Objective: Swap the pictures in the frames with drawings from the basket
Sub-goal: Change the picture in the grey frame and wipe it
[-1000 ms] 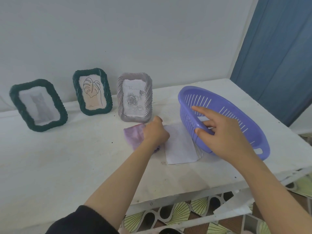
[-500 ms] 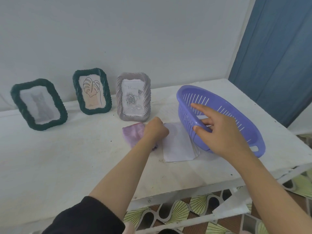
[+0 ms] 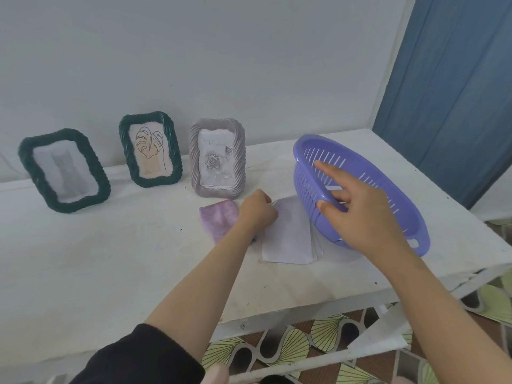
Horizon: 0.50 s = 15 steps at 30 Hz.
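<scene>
Gripping basket (image 3: 304,184) rim, right hand (image 3: 363,214); left hand (image 3: 256,210) curled at paper (image 3: 288,234) corner.

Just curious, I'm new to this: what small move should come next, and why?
Probably draw the white sheets left, clear of the purple basket: the right hand tilts it by its rim, and the left hand seems to pinch their corner.

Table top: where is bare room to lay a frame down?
Bare: the wide near-left stretch of table, before the green frames, left of the left hand. Crowded: between grey frame, cloth, papers and basket.
</scene>
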Motion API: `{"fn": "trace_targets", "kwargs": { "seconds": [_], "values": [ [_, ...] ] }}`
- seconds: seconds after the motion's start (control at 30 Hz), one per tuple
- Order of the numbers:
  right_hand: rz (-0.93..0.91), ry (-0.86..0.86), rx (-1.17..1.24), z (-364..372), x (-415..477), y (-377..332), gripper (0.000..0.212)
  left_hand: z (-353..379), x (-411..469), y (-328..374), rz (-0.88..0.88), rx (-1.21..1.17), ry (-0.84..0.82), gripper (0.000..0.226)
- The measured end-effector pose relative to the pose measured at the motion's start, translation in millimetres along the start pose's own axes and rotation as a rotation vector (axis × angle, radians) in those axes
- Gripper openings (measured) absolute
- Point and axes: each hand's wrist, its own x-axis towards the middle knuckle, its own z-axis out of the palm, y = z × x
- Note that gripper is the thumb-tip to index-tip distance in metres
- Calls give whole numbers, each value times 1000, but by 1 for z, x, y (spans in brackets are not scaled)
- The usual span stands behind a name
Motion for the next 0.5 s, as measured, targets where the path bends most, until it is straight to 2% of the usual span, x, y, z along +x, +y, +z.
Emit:
{"fn": "trace_targets", "kwargs": {
  "seconds": [0.13,0.33,0.4,0.5],
  "values": [
    [0,4,1,-1,-1,1,58,-11,-10,1,61,-245,62,33],
    [7,-63,-3,8,-6,-1,59,-58,-40,1,362,-622,378,53],
    [8,-109,3,14,-9,-1,61,-74,-48,1,453,-679,431,48],
    [-10,-198,-55,26,-15,1,65,-91,-54,1,457,-711,463,44]
  ]
}}
